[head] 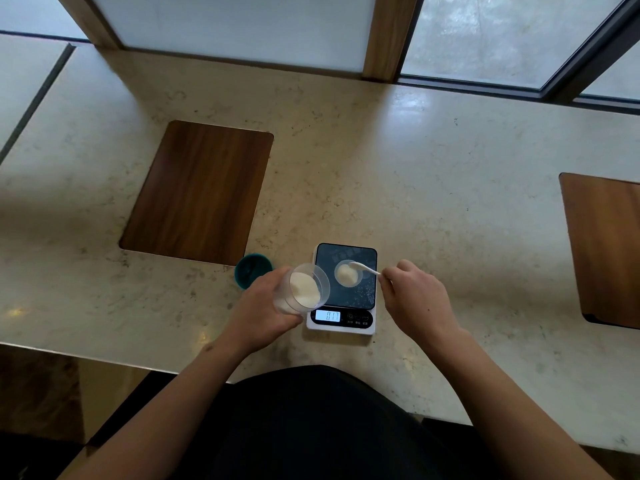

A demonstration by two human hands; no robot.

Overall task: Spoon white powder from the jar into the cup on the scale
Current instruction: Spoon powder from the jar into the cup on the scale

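Marble counter (pixel 433 174): right hand (pixel 414 299) holds spoon (pixel 363 268) over cup (pixel 347 277).

A café or canteen-like seating counter: long marble counter (pixel 433 174) with inlaid wooden placemats (pixel 197 192) beside windows (pixel 502 32).

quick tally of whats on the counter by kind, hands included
Hands: 2, left hand, right hand
Clear containers: 2, jar, cup
White spoon: 1
Scale: 1
Teal lid: 1
Wooden panels: 2, one, another
Total: 9
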